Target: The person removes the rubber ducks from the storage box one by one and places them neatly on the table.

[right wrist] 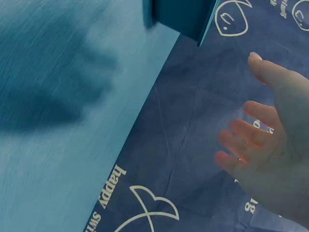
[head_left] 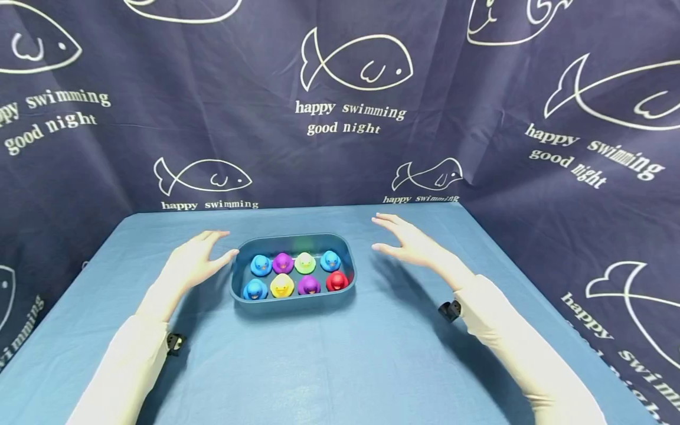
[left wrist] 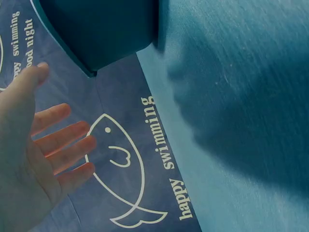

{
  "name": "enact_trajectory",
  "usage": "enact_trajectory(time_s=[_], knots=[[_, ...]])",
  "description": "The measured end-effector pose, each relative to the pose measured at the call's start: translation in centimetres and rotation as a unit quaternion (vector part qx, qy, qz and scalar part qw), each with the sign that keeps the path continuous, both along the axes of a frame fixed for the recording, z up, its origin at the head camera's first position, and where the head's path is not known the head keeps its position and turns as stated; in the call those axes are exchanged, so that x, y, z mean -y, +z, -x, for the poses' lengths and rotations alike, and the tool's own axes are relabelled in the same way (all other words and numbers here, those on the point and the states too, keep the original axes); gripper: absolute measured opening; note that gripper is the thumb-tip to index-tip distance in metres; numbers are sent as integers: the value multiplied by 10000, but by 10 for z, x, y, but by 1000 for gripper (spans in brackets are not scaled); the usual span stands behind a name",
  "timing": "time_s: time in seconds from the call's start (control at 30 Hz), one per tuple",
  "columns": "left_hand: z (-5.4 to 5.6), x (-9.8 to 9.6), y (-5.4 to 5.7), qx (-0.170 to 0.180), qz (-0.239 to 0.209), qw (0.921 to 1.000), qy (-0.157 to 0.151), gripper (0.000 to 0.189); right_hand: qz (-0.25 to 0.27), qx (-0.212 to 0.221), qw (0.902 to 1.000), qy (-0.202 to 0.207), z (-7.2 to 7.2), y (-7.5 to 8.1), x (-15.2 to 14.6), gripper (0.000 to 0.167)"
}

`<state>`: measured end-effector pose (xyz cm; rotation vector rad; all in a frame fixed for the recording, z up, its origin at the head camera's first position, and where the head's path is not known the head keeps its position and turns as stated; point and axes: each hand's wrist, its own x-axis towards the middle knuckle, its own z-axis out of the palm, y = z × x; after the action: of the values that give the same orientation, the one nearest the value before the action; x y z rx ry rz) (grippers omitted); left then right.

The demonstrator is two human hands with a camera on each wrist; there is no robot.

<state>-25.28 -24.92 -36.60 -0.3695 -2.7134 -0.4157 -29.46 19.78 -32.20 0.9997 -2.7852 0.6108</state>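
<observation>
Standing in blue tray (head_left: 294,304), eight multicoloured ducks (head_left: 305,264)

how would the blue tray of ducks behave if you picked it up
The tray is probably stiff, since it holds a crisp, even shape. It looks wider than tall, so tipping over seems unlikely. Some ducks have gaps beside them, so they may slide if it tilts.

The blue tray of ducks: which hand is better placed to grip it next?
Probably the left hand: in the head view its thumb appears almost at the left end of the blue tray, while the right hand leaves a wider gap. Both are empty.
</observation>
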Motion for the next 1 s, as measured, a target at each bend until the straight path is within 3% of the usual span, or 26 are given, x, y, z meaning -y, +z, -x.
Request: enact_trajectory(time_s=[0.2, 0.37, 0.63, 0.77, 1.0], knots=[[5, -6, 0, 54, -38, 10000, -50, 46, 418, -478, 9971, 430, 4, -5, 15, 41], [10, -9, -3, 215, -90, 9997, -30, 43, 587, -649, 9930, 788, 7, -11, 26, 34], [16, -17, -9, 406, -302, 9987, 16, 46, 624, -423, 9909, 1112, 10, -21, 42, 35], [20, -22, -11, 305, -512, 9982, 50, 51, 582, -415, 9896, 1247, 10, -24, 51, 36], [23, -26, -15, 197, -786, 9967, 100, 43, 464, -237, 9898, 1326, 7, -26, 68, 35]])
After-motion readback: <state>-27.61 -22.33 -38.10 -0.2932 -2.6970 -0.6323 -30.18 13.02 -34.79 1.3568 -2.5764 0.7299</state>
